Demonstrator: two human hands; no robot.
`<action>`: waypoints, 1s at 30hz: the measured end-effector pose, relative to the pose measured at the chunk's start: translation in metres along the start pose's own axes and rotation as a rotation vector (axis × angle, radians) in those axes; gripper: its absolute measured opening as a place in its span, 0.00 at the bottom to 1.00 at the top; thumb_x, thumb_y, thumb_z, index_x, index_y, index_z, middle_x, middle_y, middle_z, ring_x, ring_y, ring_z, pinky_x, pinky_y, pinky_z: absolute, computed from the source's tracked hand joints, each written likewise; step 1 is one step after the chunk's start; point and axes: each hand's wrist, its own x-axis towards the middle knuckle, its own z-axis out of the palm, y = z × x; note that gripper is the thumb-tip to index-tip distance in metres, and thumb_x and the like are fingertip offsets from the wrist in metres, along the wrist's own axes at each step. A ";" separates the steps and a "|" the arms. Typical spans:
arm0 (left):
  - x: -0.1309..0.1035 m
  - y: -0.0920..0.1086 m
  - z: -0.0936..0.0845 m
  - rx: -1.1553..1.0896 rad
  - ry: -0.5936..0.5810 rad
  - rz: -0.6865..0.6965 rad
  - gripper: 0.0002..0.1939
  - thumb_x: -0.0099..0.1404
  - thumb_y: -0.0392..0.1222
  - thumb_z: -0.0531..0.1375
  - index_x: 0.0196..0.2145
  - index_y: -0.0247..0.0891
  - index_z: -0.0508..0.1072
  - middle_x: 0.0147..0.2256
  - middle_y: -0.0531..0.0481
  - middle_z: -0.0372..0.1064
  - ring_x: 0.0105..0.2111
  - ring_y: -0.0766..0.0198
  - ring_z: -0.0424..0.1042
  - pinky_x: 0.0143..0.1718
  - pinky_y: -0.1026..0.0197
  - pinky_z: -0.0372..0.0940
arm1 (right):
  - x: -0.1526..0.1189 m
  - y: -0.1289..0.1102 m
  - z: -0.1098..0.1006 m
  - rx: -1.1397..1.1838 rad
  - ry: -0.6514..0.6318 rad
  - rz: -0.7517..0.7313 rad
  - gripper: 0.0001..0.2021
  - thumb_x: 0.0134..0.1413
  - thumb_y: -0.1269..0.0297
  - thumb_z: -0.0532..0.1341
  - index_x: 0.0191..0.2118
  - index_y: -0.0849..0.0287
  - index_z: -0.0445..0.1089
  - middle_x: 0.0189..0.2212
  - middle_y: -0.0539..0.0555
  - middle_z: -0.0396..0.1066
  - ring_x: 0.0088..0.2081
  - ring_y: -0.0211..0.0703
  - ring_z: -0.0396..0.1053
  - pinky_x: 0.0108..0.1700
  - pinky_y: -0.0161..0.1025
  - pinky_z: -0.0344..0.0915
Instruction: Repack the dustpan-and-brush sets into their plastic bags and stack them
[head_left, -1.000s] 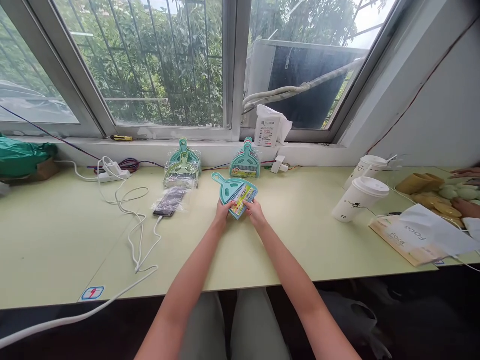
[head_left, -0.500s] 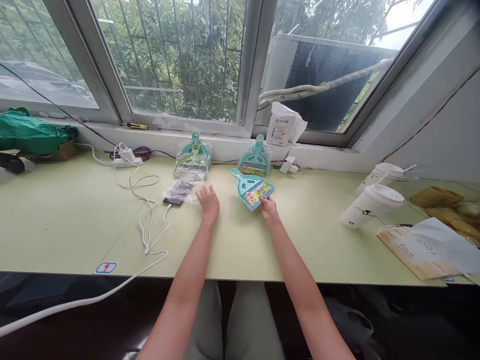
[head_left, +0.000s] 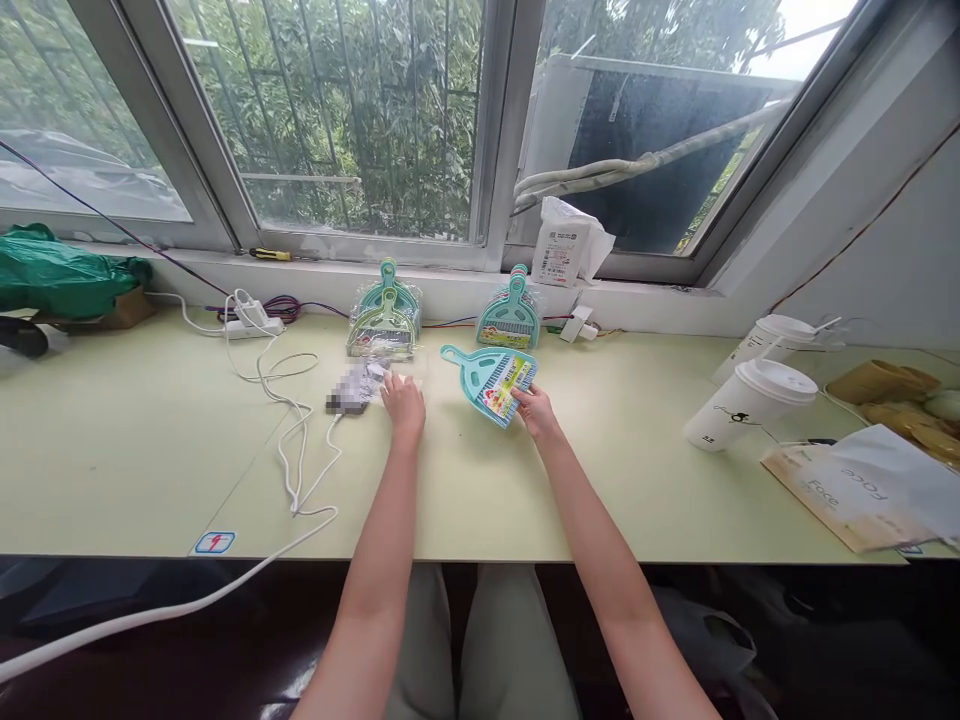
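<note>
My right hand [head_left: 534, 410] grips a small turquoise dustpan and brush set [head_left: 480, 380] by its wide edge. The set is tilted, its handle toward the upper left, with a colourful label across the bristles. My left hand [head_left: 405, 408] is at a clear plastic bag [head_left: 382, 372], fingers curled on its edge. Under the bag lies a phone [head_left: 349, 392], partly blurred, with a white cable plugged in. Behind my left hand, a wrapped stack of green and turquoise dustpan sets [head_left: 386, 315] leans by the sill. Another stack [head_left: 510, 318] stands right of it.
Along the left run white cables [head_left: 289, 440] and a power strip [head_left: 255, 318]. Two white lidded cups [head_left: 739, 405] and a paper bag [head_left: 847, 485] are at the right. A white package [head_left: 562, 245] and a yellow-handled tool [head_left: 270, 254] rest on the windowsill.
My left hand has moved left onto the plastic bag and its fingers have closed in. The dustpan set in my right hand has shifted slightly left and turned, its handle lower.
</note>
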 end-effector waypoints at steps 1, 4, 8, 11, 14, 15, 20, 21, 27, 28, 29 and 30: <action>0.002 -0.003 0.004 -0.024 -0.069 -0.004 0.16 0.61 0.38 0.56 0.47 0.37 0.72 0.60 0.35 0.57 0.65 0.45 0.44 0.62 0.37 0.42 | -0.002 0.000 0.002 -0.015 -0.022 0.015 0.13 0.41 0.76 0.67 0.36 0.60 0.72 0.36 0.53 0.77 0.39 0.45 0.75 0.44 0.42 0.74; 0.003 -0.002 0.017 -0.156 -0.217 0.010 0.13 0.63 0.43 0.55 0.44 0.39 0.73 0.59 0.36 0.60 0.64 0.45 0.48 0.61 0.34 0.38 | -0.005 -0.002 0.006 -0.035 -0.065 0.047 0.13 0.41 0.76 0.67 0.36 0.61 0.72 0.36 0.54 0.77 0.37 0.44 0.75 0.41 0.40 0.74; -0.002 0.007 0.026 -0.274 -0.191 0.052 0.14 0.63 0.40 0.55 0.46 0.40 0.72 0.53 0.37 0.67 0.61 0.48 0.57 0.62 0.36 0.37 | -0.002 -0.010 -0.001 -0.039 -0.035 0.041 0.13 0.41 0.78 0.67 0.36 0.61 0.72 0.35 0.54 0.77 0.36 0.44 0.75 0.39 0.40 0.74; -0.007 0.010 0.028 -0.173 -0.185 0.085 0.23 0.58 0.46 0.62 0.51 0.39 0.69 0.54 0.35 0.66 0.62 0.43 0.54 0.62 0.34 0.31 | 0.002 -0.018 -0.013 -0.089 -0.004 0.045 0.13 0.40 0.80 0.66 0.36 0.63 0.73 0.34 0.55 0.77 0.36 0.45 0.76 0.41 0.41 0.74; -0.009 0.009 0.029 -0.066 -0.176 0.132 0.22 0.58 0.46 0.62 0.50 0.38 0.69 0.56 0.35 0.63 0.63 0.43 0.52 0.62 0.36 0.30 | 0.006 -0.025 -0.025 -0.168 0.003 0.095 0.13 0.39 0.81 0.66 0.35 0.64 0.73 0.33 0.56 0.78 0.35 0.46 0.76 0.41 0.44 0.74; -0.010 0.008 0.030 -0.038 -0.168 0.143 0.19 0.59 0.43 0.60 0.48 0.38 0.70 0.56 0.36 0.64 0.62 0.44 0.53 0.62 0.37 0.32 | 0.007 -0.026 -0.029 -0.185 0.010 0.115 0.13 0.38 0.81 0.66 0.34 0.64 0.73 0.32 0.56 0.78 0.34 0.46 0.76 0.41 0.44 0.74; -0.007 0.006 0.028 0.066 -0.165 0.139 0.10 0.62 0.38 0.56 0.40 0.38 0.75 0.47 0.38 0.71 0.52 0.50 0.65 0.57 0.48 0.55 | 0.014 -0.024 -0.040 -0.159 0.103 0.134 0.13 0.35 0.85 0.65 0.30 0.64 0.72 0.27 0.55 0.77 0.32 0.47 0.76 0.38 0.45 0.75; -0.006 0.007 0.027 0.081 -0.168 0.129 0.10 0.62 0.38 0.55 0.38 0.38 0.75 0.44 0.37 0.72 0.49 0.50 0.67 0.53 0.50 0.59 | 0.015 -0.022 -0.039 -0.151 0.122 0.125 0.13 0.36 0.85 0.65 0.29 0.64 0.72 0.27 0.55 0.77 0.32 0.47 0.76 0.38 0.46 0.75; -0.005 0.010 0.019 0.059 -0.045 0.022 0.14 0.66 0.40 0.50 0.38 0.37 0.75 0.37 0.38 0.73 0.40 0.52 0.72 0.41 0.55 0.64 | 0.009 -0.010 -0.014 -0.130 0.142 0.019 0.14 0.37 0.83 0.66 0.32 0.62 0.71 0.28 0.54 0.77 0.33 0.47 0.76 0.40 0.48 0.75; -0.006 0.011 0.017 0.039 -0.013 0.019 0.14 0.67 0.40 0.49 0.39 0.37 0.75 0.37 0.38 0.73 0.41 0.52 0.71 0.42 0.55 0.64 | 0.006 -0.007 -0.007 -0.139 0.112 0.016 0.14 0.37 0.83 0.66 0.32 0.61 0.71 0.28 0.53 0.77 0.33 0.47 0.76 0.40 0.48 0.75; -0.007 0.013 0.016 0.020 0.018 0.031 0.15 0.67 0.40 0.49 0.40 0.37 0.75 0.39 0.38 0.73 0.43 0.51 0.71 0.43 0.55 0.64 | 0.003 -0.003 0.000 -0.152 0.071 0.021 0.14 0.37 0.82 0.67 0.33 0.61 0.71 0.29 0.54 0.77 0.33 0.47 0.76 0.40 0.47 0.75; -0.009 0.014 0.015 0.001 0.046 0.056 0.15 0.68 0.40 0.49 0.40 0.37 0.75 0.42 0.37 0.72 0.46 0.50 0.69 0.44 0.54 0.64 | -0.001 0.001 0.007 -0.164 0.024 0.029 0.15 0.37 0.81 0.67 0.34 0.61 0.71 0.29 0.54 0.77 0.34 0.47 0.76 0.40 0.47 0.75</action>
